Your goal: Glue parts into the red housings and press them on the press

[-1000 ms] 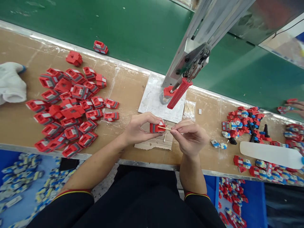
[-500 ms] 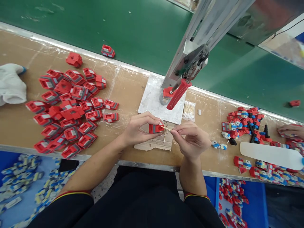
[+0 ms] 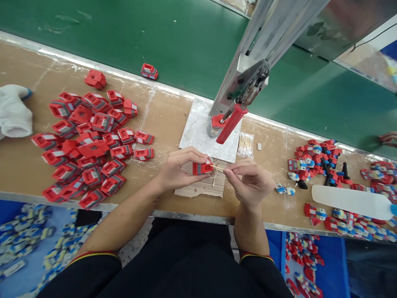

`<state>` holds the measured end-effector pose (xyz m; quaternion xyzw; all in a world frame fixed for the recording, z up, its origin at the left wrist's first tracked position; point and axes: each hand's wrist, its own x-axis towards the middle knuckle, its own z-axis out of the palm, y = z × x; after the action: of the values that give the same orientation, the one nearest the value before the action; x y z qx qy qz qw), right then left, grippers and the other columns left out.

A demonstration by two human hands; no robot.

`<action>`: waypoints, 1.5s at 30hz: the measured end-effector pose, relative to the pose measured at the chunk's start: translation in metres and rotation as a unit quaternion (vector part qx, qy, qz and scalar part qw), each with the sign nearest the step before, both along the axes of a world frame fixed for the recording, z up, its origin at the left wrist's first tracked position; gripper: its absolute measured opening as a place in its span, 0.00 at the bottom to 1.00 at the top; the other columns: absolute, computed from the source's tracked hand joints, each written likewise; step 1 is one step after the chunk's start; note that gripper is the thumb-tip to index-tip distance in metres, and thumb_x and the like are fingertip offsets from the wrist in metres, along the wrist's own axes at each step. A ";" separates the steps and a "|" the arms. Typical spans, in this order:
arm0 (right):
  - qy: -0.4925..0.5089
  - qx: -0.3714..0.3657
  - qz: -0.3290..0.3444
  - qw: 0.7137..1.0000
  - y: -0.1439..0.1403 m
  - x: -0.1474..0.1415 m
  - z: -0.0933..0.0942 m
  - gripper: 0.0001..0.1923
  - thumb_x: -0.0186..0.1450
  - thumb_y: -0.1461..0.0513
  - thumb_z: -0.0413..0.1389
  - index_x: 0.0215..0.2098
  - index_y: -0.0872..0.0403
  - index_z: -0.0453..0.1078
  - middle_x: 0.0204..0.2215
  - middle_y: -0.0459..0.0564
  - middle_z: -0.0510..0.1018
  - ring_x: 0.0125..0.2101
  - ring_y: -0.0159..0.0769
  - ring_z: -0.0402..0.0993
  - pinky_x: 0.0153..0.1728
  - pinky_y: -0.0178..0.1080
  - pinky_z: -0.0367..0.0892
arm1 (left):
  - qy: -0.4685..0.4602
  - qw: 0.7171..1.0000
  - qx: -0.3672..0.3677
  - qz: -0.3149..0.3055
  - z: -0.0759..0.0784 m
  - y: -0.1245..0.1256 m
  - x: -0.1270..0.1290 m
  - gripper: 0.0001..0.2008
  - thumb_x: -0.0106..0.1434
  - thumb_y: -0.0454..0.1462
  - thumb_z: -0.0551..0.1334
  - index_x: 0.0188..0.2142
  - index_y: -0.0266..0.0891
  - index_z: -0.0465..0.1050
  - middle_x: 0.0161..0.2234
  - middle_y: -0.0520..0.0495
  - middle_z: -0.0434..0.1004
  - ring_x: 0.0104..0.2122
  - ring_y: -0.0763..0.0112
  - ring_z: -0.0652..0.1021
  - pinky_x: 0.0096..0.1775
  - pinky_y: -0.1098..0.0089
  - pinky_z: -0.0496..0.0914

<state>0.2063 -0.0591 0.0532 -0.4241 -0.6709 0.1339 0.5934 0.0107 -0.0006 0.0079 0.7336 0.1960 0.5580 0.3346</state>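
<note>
My left hand is closed around a small red and grey plastic toy part, held between thumb and fingers. Pinched in my right hand is a thin cotton swab, its far end touching the right side of the part. Beneath them lies a torn piece of cardboard with a used-looking swab on it. Just behind, a toggle clamp with a red handle stands over a grey metal plate, and another red part sits under the clamp.
Many red parts are heaped on the left, beside a white glove. A bag of cotton swabs lies right of the plate. Farther right are red-blue parts, a white bottle and another person's hand. A green conveyor belt runs behind.
The red part on the belt has shifted right. At the far right, the other person's hand has moved back toward the belt. My hands hold nearly the same pose.
</note>
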 end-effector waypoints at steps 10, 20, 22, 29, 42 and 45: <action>0.001 -0.007 -0.003 1.000 0.000 0.007 0.001 0.10 0.65 0.68 0.67 0.33 0.49 0.73 0.25 0.43 0.83 0.24 0.34 0.80 0.25 0.38 0.73 | -0.005 1.000 -0.008 0.000 -0.002 0.000 -0.001 0.14 0.59 0.38 0.78 0.40 0.39 0.78 0.37 0.43 0.87 0.38 0.65 0.88 0.41 0.68 0.83; -0.225 -0.117 0.114 0.961 -0.009 0.032 -0.013 0.08 0.68 0.64 0.66 0.33 0.50 0.72 0.31 0.46 0.84 0.31 0.36 0.79 0.33 0.39 0.75 | -0.066 0.989 -0.113 -0.075 -0.007 0.001 -0.005 0.19 0.56 0.36 0.80 0.44 0.40 0.77 0.43 0.40 0.86 0.45 0.60 0.88 0.45 0.64 0.84; -0.265 -0.128 0.118 0.949 -0.008 0.027 -0.021 0.06 0.69 0.62 0.65 0.35 0.49 0.74 0.35 0.48 0.84 0.35 0.38 0.78 0.35 0.40 0.75 | -0.068 0.987 -0.121 -0.078 -0.007 0.001 -0.005 0.19 0.56 0.36 0.80 0.43 0.39 0.77 0.43 0.40 0.86 0.45 0.60 0.88 0.45 0.65 0.84; -0.136 -0.159 -0.032 0.977 -0.022 0.088 -0.017 0.14 0.68 0.50 0.66 0.44 0.49 0.77 0.40 0.50 0.80 0.38 0.37 0.77 0.35 0.37 0.72 | -0.080 0.984 -0.146 -0.063 -0.003 0.003 -0.006 0.18 0.56 0.35 0.79 0.43 0.39 0.77 0.43 0.40 0.86 0.45 0.60 0.87 0.44 0.66 0.84; -0.149 -0.242 -0.322 0.903 -0.058 0.161 -0.044 0.13 0.68 0.51 0.60 0.39 0.52 0.76 0.36 0.52 0.79 0.34 0.41 0.74 0.34 0.42 0.69 | -0.125 0.973 -0.190 0.029 -0.010 0.010 -0.009 0.17 0.59 0.37 0.79 0.46 0.44 0.80 0.42 0.48 0.88 0.37 0.65 0.88 0.39 0.68 0.86; -0.185 -0.289 -0.325 0.881 -0.073 0.179 -0.044 0.12 0.66 0.53 0.60 0.42 0.51 0.78 0.43 0.57 0.81 0.42 0.48 0.76 0.45 0.51 0.72 | -0.148 0.971 -0.186 0.029 -0.009 0.014 -0.011 0.20 0.56 0.33 0.80 0.47 0.47 0.81 0.44 0.53 0.89 0.41 0.68 0.88 0.42 0.71 0.87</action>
<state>0.3850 -0.1326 0.0092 -0.7882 -0.5244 0.0409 0.3195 -0.0005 0.0130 -0.0012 0.5616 0.2660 0.6235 0.4745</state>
